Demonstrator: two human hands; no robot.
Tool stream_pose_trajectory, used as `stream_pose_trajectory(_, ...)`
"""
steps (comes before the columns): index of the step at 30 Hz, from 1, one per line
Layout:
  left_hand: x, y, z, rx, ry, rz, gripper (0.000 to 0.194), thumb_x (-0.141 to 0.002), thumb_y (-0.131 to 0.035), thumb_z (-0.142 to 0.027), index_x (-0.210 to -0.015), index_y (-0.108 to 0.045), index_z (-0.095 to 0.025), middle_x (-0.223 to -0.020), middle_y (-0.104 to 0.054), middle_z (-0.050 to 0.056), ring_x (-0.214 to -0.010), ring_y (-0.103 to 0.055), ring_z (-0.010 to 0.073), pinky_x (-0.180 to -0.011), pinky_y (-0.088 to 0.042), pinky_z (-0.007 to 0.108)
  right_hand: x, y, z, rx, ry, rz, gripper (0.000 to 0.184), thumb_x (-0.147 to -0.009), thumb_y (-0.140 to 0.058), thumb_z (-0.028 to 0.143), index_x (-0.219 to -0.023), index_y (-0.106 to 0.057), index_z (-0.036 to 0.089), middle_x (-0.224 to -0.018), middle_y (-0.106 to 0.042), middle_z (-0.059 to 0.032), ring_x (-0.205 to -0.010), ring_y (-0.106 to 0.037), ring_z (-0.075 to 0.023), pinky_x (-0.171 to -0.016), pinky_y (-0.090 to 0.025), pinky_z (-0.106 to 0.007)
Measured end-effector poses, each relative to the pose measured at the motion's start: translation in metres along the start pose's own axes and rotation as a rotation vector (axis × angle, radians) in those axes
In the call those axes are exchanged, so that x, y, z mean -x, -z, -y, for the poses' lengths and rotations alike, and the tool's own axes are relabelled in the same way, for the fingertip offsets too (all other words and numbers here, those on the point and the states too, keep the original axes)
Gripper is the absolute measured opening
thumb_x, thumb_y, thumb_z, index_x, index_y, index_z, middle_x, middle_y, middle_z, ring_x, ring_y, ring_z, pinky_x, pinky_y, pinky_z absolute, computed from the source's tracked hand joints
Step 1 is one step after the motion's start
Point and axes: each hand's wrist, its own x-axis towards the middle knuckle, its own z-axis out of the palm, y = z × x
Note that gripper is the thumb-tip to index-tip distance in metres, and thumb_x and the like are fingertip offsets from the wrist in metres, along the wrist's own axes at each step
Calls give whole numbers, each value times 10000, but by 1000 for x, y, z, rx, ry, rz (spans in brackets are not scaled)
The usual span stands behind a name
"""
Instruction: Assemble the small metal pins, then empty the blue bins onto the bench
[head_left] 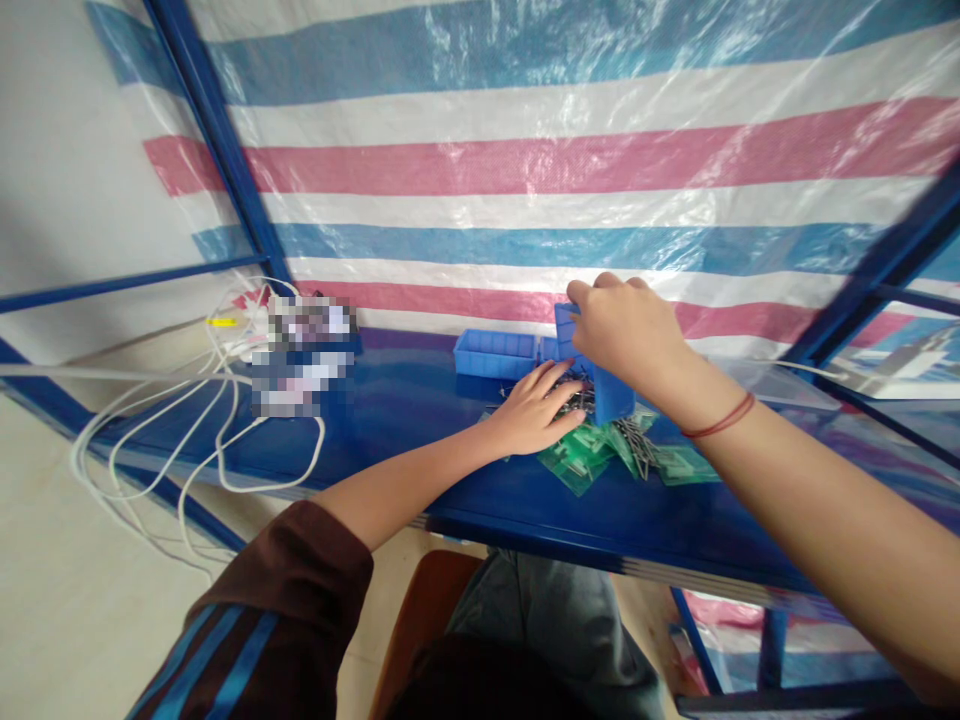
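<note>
My right hand grips a blue plastic bin by its upper edge and holds it tipped on its side above the table. Under the bin's mouth lies a heap of dark metal screws. My left hand rests over that heap with its fingers spread. Green plastic bags lie just in front, and a bundle of long screws sits on them. Part of the heap is hidden by my left hand and the bin.
Another blue bin stands at the back of the blue table. White cables loop over the left end, near blurred-out items. Striped plastic sheeting hangs behind. Blue metal posts frame the sides.
</note>
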Motion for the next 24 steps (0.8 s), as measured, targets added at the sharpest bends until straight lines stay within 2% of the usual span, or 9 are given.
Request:
stream_pose_trajectory(7,-2,4,-1,95,-22,36,495,-929,-411,-424,-1357,-359,-180,-1381,-460,122,-1301,-405,244,-1098,-347,414,2,1,3,17,20,-7,298,-872,-391,149,-1078,-604,114,-988,-600,-195,-923,-550,-324,-648,-383,-365)
stream_pose_trajectory(13,-1,3,-1,34,3,61,374,-943,-391,-404,-1277,-503,-279,-1396,-431,78,-1290,-416,238,-1098,-336,431,3,-1,-3,22,23,-42,279,-883,-393,161,-1063,-601,117,-983,-599,-185,-951,-544,-329,-662,-386,-368)
stream_pose_trajectory(17,-1,3,-3,35,22,76,357,-947,-384,-401,-1256,-528,-298,-1392,-427,67,-1281,-425,229,-1091,-344,434,4,1,-5,-10,11,-45,264,-895,-423,211,-1068,-604,125,-998,-597,-180,-975,-535,-330,-697,-388,-392)
stream_pose_trajectory(21,-1,6,-4,59,56,113,403,-926,-403,-477,-1285,-496,-320,-1417,-402,63,-1304,-399,251,-1092,-332,464,4,-2,-9,-60,28,-90,259,-895,-458,265,-1073,-605,149,-990,-600,-165,-959,-539,-319,-720,-390,-417)
stream_pose_trajectory(24,0,8,-4,81,81,136,486,-887,-421,-572,-1300,-475,-320,-1437,-382,66,-1321,-371,277,-1089,-320,498,4,-5,-15,-77,82,-191,268,-899,-436,279,-1061,-610,153,-963,-600,-164,-929,-541,-311,-715,-393,-425)
